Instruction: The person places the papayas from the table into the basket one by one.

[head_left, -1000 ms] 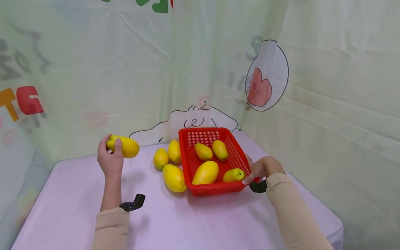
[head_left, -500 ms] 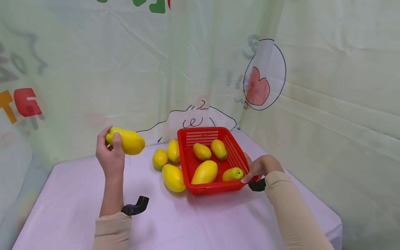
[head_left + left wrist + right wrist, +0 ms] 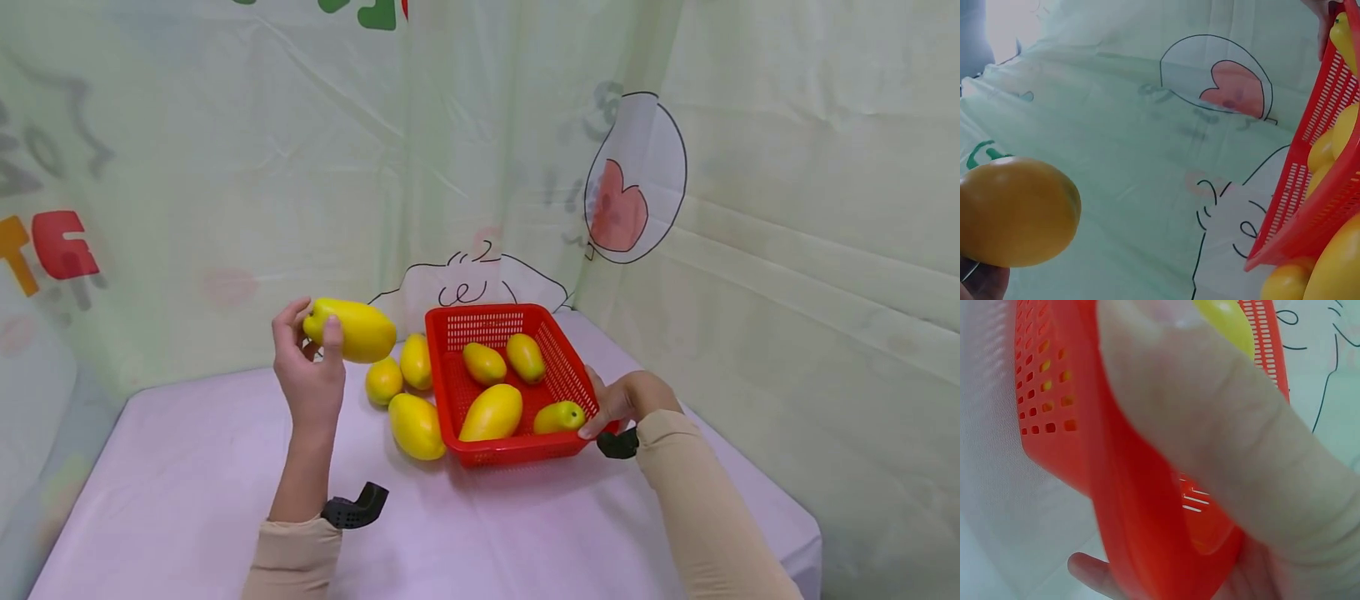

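Note:
In the head view my left hand (image 3: 309, 379) grips a yellow papaya (image 3: 354, 331) by its narrow stem end, thumb across its near side. It is held in the air, left of the red basket (image 3: 517, 454). The rounded end of this papaya (image 3: 1019, 212) fills the lower left of the left wrist view. My right hand (image 3: 637, 398) pinches the near right corner of the basket, its thumb (image 3: 1210, 412) over the rim in the right wrist view. Several yellow papayas lie inside the basket, one large papaya (image 3: 492, 412) at the near left and a greenish one (image 3: 558, 417) near my right thumb.
Three more yellow fruits lie on the cloth left of the basket: a near one (image 3: 417, 427), a small one (image 3: 384, 382) and one against the basket wall (image 3: 416, 362). Printed curtains (image 3: 300, 167) stand behind and right of the lilac-covered table (image 3: 187, 483).
My left hand has carried the papaya up and to the right, closer to the basket. The right hand, the basket and the other fruits stay in place; the head view shifts slightly.

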Tool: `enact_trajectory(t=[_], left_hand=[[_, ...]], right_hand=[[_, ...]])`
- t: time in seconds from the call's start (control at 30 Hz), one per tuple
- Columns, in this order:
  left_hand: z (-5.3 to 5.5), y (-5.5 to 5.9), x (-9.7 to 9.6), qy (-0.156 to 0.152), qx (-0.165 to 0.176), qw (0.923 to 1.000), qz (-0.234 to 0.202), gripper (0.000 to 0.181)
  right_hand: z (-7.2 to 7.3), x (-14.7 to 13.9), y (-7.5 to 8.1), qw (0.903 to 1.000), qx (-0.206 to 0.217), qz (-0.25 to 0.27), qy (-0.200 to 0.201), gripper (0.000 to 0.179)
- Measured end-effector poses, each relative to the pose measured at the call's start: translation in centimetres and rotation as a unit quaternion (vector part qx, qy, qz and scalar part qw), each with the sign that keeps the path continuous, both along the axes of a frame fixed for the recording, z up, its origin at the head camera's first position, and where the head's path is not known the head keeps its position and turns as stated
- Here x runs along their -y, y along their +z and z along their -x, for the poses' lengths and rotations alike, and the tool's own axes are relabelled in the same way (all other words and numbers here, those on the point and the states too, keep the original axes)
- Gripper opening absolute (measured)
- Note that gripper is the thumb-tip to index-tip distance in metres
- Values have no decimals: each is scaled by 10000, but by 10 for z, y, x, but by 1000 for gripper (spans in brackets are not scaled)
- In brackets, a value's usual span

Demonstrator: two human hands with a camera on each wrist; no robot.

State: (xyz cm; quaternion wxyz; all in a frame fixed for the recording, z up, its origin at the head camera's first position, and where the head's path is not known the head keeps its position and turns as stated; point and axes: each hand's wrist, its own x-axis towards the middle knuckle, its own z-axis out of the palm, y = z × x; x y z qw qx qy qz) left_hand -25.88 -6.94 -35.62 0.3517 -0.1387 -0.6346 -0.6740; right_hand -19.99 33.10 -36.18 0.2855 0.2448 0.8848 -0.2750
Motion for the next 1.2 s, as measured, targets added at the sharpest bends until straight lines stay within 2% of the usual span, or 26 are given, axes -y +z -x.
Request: enact_trajectory(t=[0.27, 0.57, 0.73, 0.87, 1.0, 1.2], left_hand=[[-9, -5, -28, -297, -480, 9974, 451, 40], [-20, -18, -61, -461, -755, 9885, 1226, 41], [-20, -27, -77, -565, -1064, 9818, 1469, 39], [-18, -38, -88, -736, -1183, 9763, 1655, 38], [-18, -47, -97, -867, -1153, 9694, 1987, 38], [-21, -57, -107, -1003, -724, 9578, 2594, 38]], right_hand=[[-1, -1, -1, 9996, -79, 152, -209, 136], [-1, -2, -3, 9991, -55, 172, -394, 137], [-1, -2, -3, 9987, -118, 239, -433, 136], [-1, -3, -3, 9980, -152, 315, -526, 136], [-1, -3, -4, 9978, -138, 355, -547, 136], [-2, -2, -4, 9972, -181, 458, -568, 136]])
